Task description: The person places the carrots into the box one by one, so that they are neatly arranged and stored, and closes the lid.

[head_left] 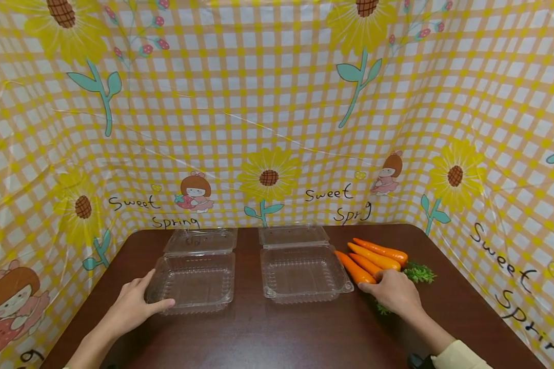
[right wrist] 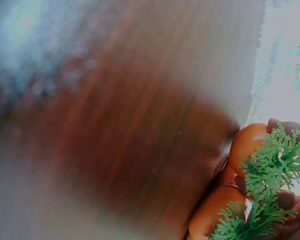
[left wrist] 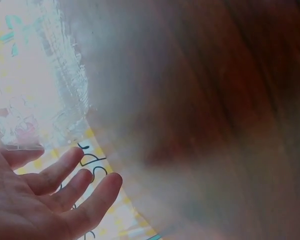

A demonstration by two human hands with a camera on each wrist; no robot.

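Two clear plastic clamshell boxes stand side by side with lids raised back: the left box and the right box. My left hand rests at the left box's near left corner, fingers along its side and thumb at its front edge. In the left wrist view the fingers are spread and loosely bent. Several orange carrots with green leafy tops lie right of the right box. My right hand grips a carrot near its leafy end. Leaves partly hide the right fingers in the right wrist view.
The boxes and carrots are on a dark brown table. A yellow checked cloth with sunflowers surrounds its back and sides. Green carrot leaves spread toward the table's right edge.
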